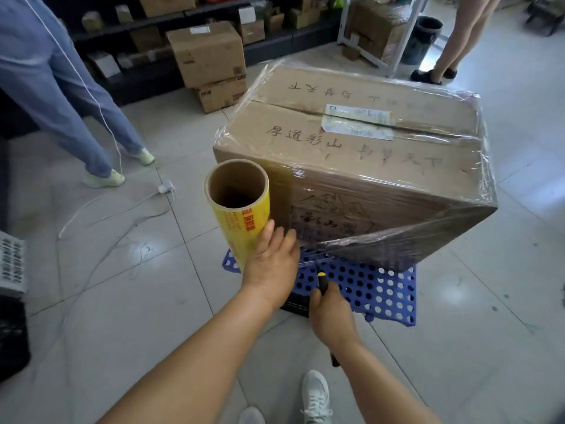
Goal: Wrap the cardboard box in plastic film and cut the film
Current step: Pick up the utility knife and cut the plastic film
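Two hands share the work here. The left hand [270, 261] curls its fingers round the lower end of the yellow film roll [237, 206], holding it upright just beside the near left corner of the box, which seems meant to keep the film taut between roll and cardboard. The right hand [331, 316] is clenched round a cutter [322, 281] with a black handle and yellow tip, pointing up toward the stretched strip near the box's lower edge; whether the blade touches the film I cannot tell. That grip suggests the cutting step is in hand. The cardboard box [351, 142] sits tilted on a blue perforated platform [376, 289], already covered in plastic film [382, 237] on its top and sides, so wrapping looks nearly done. Around it are tiled floor [122, 301], more cartons on shelves, and other people's legs.
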Motion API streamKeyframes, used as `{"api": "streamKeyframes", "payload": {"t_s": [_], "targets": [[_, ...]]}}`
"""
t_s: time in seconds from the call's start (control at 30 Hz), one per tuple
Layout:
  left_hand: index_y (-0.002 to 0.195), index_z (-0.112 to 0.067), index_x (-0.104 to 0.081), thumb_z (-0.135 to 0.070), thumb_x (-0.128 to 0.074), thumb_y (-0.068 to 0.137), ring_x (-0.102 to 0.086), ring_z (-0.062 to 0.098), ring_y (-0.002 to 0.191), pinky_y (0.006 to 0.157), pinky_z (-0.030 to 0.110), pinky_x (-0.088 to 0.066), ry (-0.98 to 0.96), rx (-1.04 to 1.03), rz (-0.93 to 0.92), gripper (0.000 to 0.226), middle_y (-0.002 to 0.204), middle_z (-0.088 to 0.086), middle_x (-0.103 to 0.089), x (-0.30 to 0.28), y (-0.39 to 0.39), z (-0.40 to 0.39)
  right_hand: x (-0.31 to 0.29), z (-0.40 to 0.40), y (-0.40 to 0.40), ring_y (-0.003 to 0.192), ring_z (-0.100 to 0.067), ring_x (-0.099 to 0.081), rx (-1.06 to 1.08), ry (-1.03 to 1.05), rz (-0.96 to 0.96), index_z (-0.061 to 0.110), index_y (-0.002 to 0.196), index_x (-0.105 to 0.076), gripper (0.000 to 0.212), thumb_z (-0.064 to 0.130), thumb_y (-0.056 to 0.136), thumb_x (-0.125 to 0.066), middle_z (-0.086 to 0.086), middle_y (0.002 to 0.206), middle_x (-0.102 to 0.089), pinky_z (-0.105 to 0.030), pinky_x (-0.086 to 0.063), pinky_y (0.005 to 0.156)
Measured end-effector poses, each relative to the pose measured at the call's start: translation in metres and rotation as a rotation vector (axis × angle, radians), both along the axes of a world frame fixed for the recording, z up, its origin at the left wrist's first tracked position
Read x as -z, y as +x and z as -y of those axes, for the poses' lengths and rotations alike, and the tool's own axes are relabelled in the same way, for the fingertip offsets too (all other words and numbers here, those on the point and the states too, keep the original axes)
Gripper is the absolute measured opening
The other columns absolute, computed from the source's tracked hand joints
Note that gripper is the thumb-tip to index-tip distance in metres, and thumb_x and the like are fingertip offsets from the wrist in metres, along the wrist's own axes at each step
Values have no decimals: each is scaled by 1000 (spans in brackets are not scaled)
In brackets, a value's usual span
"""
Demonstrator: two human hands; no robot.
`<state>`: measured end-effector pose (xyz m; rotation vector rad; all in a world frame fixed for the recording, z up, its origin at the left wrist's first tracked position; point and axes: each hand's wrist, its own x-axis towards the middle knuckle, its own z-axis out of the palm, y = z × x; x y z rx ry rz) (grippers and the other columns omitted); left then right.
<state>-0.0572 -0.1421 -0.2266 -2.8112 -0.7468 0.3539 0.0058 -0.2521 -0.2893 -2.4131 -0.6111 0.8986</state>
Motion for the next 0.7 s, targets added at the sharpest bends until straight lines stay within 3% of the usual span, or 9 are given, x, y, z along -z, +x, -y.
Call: {"api": "streamKeyframes", "payload": {"t_s": [0.07, 0.13, 0.2, 0.27, 0.37, 0.43, 0.5, 0.6, 0.7], "targets": [[148, -8, -5, -16, -29, 96, 2, 33, 141, 98, 47, 30, -1, -8, -42, 57, 153, 12, -12, 14, 6, 2, 2, 0, 2, 67, -26, -54, -3, 16, -11, 5, 109, -46, 25, 27, 100, -38, -7, 80, -56, -30, -34, 53], [147, -6, 2, -15, -25, 96, 2, 33, 141, 100, 47, 26, -8, -2, -18, 58, 153, 13, -15, 26, 8, 3, 4, 2, 3, 69, -27, -55, -10, 22, -17, 5, 110, -45, 24, 27, 100, -38, -6, 80, -55, -30, -34, 55], [147, -5, -3, -15, -25, 96, -2, 33, 140, 101, 47, 26, -17, 4, 11, 56, 149, 13, -21, 35, 11, 3, 6, 3, 3, 67, -25, -51, -13, 17, -24, 6, 112, -45, 24, 26, 100, -38, -4, 79, -53, -31, -33, 55], [146, -7, -21, -14, -23, 95, -10, 33, 139, 104, 47, 26, -26, 14, 46, 51, 143, 11, -30, 40, 11, 3, 11, -1, 5, 71, -28, -55, -23, -3, -19, 4, 114, -45, 27, 26, 101, -38, -8, 83, -57, -30, -33, 56], [123, -13, -58, -13, -20, 85, -38, 31, 129, 111, 44, 12, 9, 11, 28, 54, 120, 6, -55, 51, 5, -2, 23, -18, 12, 89, -32, -62, -51, -54, -27, 2, 118, -43, 30, 26, 101, -35, -16, 102, -63, -28, -36, 60], [109, -15, -68, -14, -20, 82, -48, 30, 121, 112, 43, 3, 28, 32, 50, 55, 107, 4, -62, 57, -1, -5, 30, -27, 15, 93, -33, -61, -57, -81, -52, 3, 119, -42, 32, 28, 102, -34, -17, 106, -63, -29, -37, 63], [112, -16, -67, -15, -18, 82, -47, 29, 124, 112, 43, 3, 89, 42, 53, 56, 110, 3, -64, 63, -4, -8, 37, -26, 14, 93, -34, -62, -50, -92, -70, 3, 119, -42, 31, 28, 101, -34, -17, 105, -63, -30, -37, 63], [128, -15, -55, -17, -9, 83, -36, 31, 132, 109, 45, 15, 70, 31, 0, 65, 122, 4, -61, 70, -2, -4, 45, -5, 5, 87, -36, -63, -44, -59, -80, 5, 116, -43, 28, 27, 101, -36, -16, 96, -64, -30, -37, 60], [138, -15, -43, -17, 0, 80, -24, 33, 138, 104, 46, 24, 33, 20, -14, 72, 130, 5, -55, 91, -2, -1, 50, 14, -3, 91, -38, -63, -30, -39, -92, 6, 120, -42, 28, 25, 100, -38, -21, 103, -65, -30, -35, 60]]}}
